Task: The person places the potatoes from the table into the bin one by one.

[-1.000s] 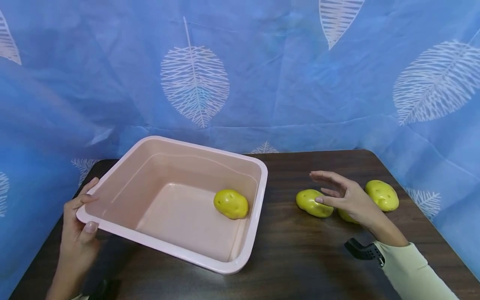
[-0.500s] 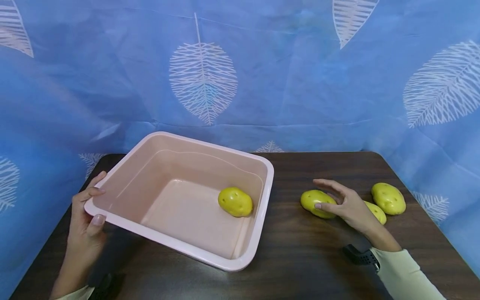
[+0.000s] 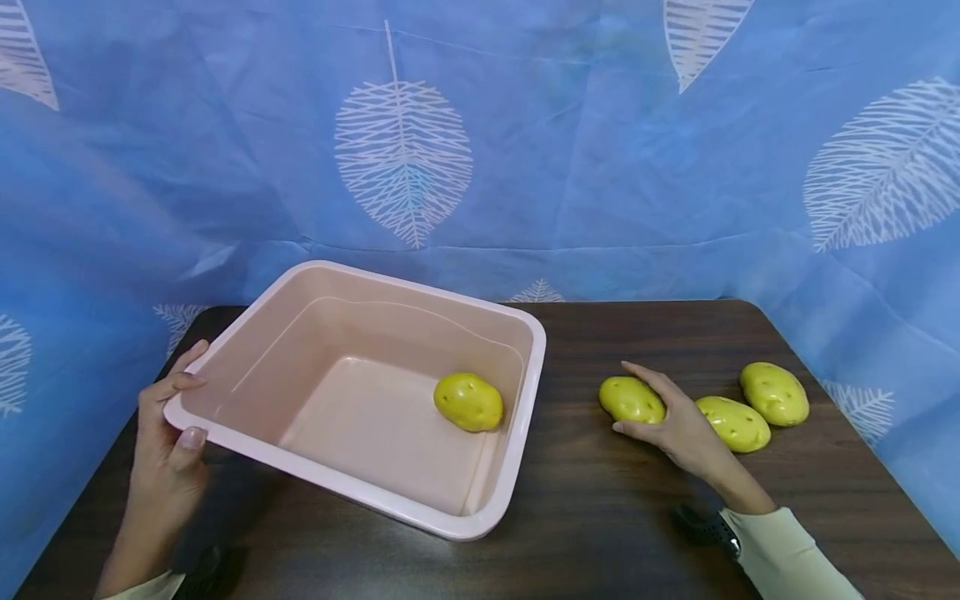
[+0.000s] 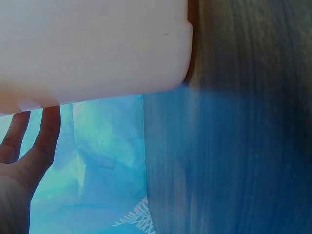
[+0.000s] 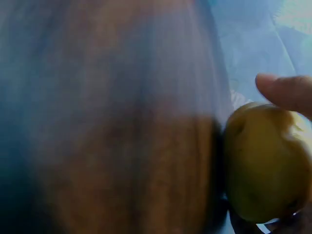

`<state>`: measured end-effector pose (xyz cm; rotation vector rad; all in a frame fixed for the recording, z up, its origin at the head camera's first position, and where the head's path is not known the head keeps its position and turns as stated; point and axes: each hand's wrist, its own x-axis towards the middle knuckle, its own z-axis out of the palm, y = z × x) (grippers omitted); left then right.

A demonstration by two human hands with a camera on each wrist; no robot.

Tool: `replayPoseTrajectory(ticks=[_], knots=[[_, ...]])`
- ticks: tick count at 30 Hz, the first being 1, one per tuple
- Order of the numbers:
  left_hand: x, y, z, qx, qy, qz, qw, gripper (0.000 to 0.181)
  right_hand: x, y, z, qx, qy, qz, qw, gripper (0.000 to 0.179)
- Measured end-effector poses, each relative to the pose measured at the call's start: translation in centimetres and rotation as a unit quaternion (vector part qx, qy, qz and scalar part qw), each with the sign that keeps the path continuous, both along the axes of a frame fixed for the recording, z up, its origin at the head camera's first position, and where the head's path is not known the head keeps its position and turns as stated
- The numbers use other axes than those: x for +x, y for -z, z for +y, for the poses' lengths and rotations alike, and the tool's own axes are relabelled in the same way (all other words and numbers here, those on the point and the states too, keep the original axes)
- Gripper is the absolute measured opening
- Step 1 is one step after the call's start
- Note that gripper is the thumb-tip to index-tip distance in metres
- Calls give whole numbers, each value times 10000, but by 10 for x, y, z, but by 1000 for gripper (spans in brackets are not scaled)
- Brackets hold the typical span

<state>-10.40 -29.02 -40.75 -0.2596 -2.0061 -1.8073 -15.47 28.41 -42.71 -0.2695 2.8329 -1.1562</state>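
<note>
My left hand [image 3: 168, 433] grips the near left corner of a pale pink plastic basin [image 3: 352, 479], thumb over the rim and fingers on the outer side. In the left wrist view, two digits of that hand [image 4: 36, 148] meet the basin's underside [image 4: 97, 53]. A yellow potato [image 3: 468, 402] lies inside, by the right wall. Over on the table, my right hand [image 3: 678, 425] spreads thumb and fingers either side of a second potato [image 3: 632, 400]. The right wrist view has one digit [image 5: 287, 92] just above this potato [image 5: 265, 165], seemingly apart from it; the other fingers are hidden.
Two more yellow potatoes, one nearer [image 3: 735, 423] and one farther [image 3: 775, 393], lie right of my right hand on the dark wooden table [image 3: 585, 517]. A blue curtain with white leaf prints [image 3: 517, 167] hangs behind the table's back edge.
My right hand has come down around the leftmost potato on the table, its thumb shifting to the near side. The nearer right potato has come into full view. My left hand keeps its hold.
</note>
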Motion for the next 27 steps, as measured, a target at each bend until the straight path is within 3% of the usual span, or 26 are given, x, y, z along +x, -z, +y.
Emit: replayPoseTrajectory(ticks=[9,15,18,27], knots=[[-3,4,-3,-92,91,343,9993,52,2,6,-1,207,-148,328,9991,78],[-2,0,-1,-310,-129,33,9994,53,3,2,-5,113,-207,356,9991,73],[-2,1,0,-435,-171,80,9989,52,3,-1,-7,-14,-211,352,9992,72],[-3,7,-3,-121,8,307,9995,49,7,-13,-18,-212,-179,426,9987,68]])
